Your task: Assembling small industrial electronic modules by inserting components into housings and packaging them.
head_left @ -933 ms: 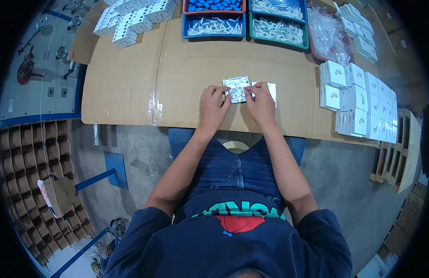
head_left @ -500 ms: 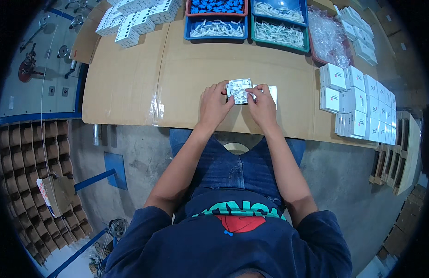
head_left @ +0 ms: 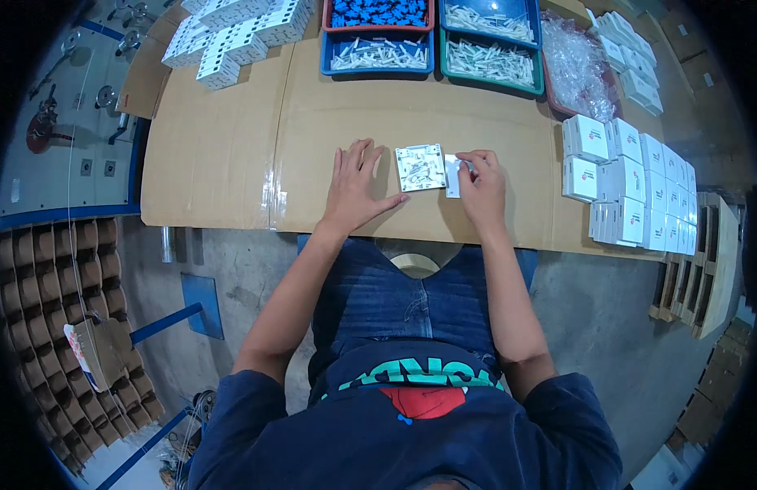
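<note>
A shallow white square housing [head_left: 420, 168] lies on the cardboard-covered table with small white parts inside it. My left hand [head_left: 354, 186] is beside it on the left, fingers spread and holding nothing, with the thumb tip close to the housing's lower left corner. Right of the housing is a flat white plate [head_left: 453, 176]. My right hand [head_left: 484, 186] pinches this plate, its fingers bent over the right part, so much of the plate is hidden.
Blue trays [head_left: 322, 64] and a green tray [head_left: 493, 84] of white pieces stand at the back beside a red tray [head_left: 431, 18] of blue pieces. Stacked white boxes [head_left: 631, 175] line the right side; others [head_left: 219, 69] stand far left. Clear plastic bags [head_left: 582, 73] fill another bin.
My left hand has let go of the housing and moved left, its fingers spreading. My right hand has shifted from the housing rightward onto the white plate.
</note>
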A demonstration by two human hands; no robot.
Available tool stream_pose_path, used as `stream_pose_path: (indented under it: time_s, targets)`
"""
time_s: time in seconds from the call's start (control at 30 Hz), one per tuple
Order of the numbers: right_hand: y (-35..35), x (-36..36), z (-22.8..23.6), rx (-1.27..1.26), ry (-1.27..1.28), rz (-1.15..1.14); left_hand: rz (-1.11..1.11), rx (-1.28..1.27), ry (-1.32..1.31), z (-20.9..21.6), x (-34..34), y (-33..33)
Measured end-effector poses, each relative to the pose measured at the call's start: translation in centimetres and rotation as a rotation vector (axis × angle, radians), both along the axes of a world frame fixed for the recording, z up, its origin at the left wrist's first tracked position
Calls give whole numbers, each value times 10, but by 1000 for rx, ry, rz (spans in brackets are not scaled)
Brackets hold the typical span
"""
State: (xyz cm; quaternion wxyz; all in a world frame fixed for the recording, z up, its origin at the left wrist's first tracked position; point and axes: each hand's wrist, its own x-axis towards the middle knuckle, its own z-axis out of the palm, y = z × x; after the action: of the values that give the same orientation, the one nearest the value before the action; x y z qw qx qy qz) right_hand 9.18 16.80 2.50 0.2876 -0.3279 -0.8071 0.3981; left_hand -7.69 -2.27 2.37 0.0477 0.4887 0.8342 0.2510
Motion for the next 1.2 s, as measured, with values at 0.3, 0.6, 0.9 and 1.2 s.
stream_pose_path:
  time_s: [0.3,0.6,0.9,1.2]
  targets:
    - [15,-4,2,-3,-9,-1,-96,-57,33,2,-16,15]
    - [19,-20,13,-13,3,-23,-103,-84,26,7,-18,21]
    - [61,-78,24,44,53,46,-85,-67,-32,8,-18,18]
    - [201,-253,104,494,2,126,-98,-88,-34,13,-22,16]
